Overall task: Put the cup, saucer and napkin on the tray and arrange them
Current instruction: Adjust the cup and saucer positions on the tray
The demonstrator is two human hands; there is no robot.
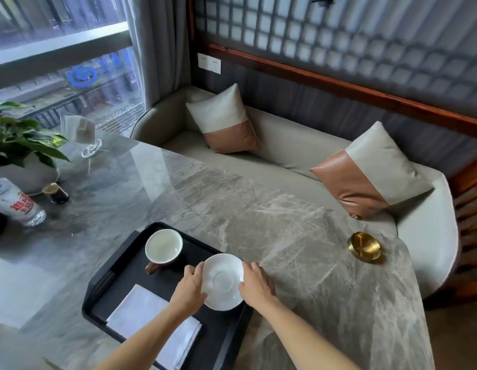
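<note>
A black rectangular tray (117, 279) lies on the grey marble table near its front edge. On the tray's far end stands a cup (163, 246), white inside with a brown handle. A folded white napkin (149, 316) lies flat on the tray's near end. A white saucer (223, 281) is over the tray's right rim. My left hand (190, 289) grips its left edge and my right hand (256, 284) grips its right edge. Whether the saucer rests on the tray or is held just above it I cannot tell.
A brass ashtray (364, 246) sits at the right of the marble table (258, 222). At the left stand a potted plant (21, 153), a plastic bottle (17, 204), a small dark jar (55, 193) and a clear card stand (84, 136). A sofa (298, 153) with cushions runs behind the table.
</note>
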